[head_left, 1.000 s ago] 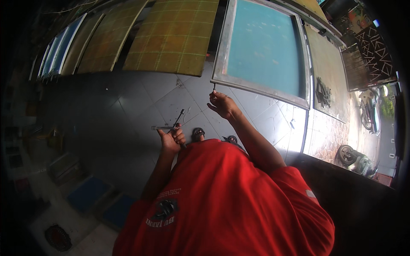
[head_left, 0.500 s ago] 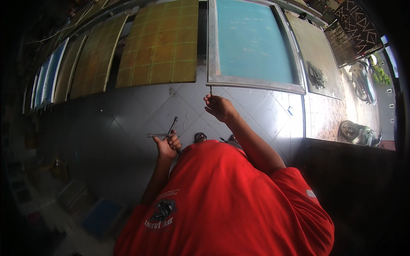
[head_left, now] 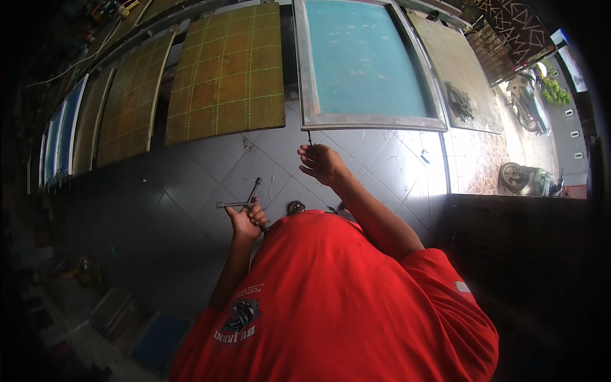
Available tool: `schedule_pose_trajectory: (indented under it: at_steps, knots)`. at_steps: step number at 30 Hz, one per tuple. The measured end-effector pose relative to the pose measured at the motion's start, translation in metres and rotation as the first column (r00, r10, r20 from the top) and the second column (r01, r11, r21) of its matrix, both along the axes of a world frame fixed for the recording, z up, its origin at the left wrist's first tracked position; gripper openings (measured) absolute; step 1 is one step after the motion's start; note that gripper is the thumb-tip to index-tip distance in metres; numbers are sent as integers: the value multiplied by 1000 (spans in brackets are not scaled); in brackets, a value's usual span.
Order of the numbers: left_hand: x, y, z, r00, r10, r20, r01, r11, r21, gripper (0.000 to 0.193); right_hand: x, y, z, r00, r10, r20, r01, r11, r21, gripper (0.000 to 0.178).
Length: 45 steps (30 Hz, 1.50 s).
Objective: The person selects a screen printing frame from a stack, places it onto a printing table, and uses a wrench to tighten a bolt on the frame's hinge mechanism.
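My left hand (head_left: pixel 249 219) is closed around a three-way socket wrench (head_left: pixel 237 205), its metal arms sticking out past the fingers. My right hand (head_left: pixel 323 164) reaches forward to a thin bolt (head_left: pixel 310 137) that juts from the near edge of a screen printing frame (head_left: pixel 375 121). Its thumb and index finger are at the bolt's end, while the other fingers are loosely bent and apart. Light blue mesh (head_left: pixel 363 63) fills the grey frame, which lies flat at about waist height.
Left of the frame are brown boards with green grid lines (head_left: pixel 226 76), then more boards and blue screens (head_left: pixel 63 137). A pale board (head_left: pixel 455 76) with dark marks sits to the right. Grey floor tiles (head_left: pixel 210 165) run beneath. Motorbikes (head_left: pixel 528 180) stand outside at the right.
The view has shifted slightly, so the boards and frame appear further left. My right hand stays by the bolt, its fingers a little more spread. My left hand still holds the wrench.
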<state>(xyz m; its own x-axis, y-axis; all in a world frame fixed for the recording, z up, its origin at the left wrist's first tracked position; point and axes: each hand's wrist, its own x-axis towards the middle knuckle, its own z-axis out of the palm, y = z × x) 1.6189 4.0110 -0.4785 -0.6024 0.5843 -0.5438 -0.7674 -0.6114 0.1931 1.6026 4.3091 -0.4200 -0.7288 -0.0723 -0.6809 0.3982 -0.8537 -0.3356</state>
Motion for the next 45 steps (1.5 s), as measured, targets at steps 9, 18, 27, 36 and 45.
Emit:
schedule_pose_trajectory:
  at_steps: [9,18,27,36,45]
  knots:
    - [-4,7,9,994,40,101,-26,990,-136,97,3,-3,-12,996,-84,-38,89,984,153,11]
    - [-6,7,7,992,32,124,-13,988,-153,96,6,0,-10,1000,0,-31,5,987,159,11]
    - [-9,8,8,989,43,139,-18,984,-175,96,2,-9,-3,998,-40,52,19,934,357,19]
    - [-9,4,2,995,32,99,-19,991,-131,99,7,-6,-17,1000,26,3,-26,963,268,19]
    - [-13,3,6,992,50,114,-32,987,-155,99,9,-7,-1,998,-64,22,57,973,224,17]
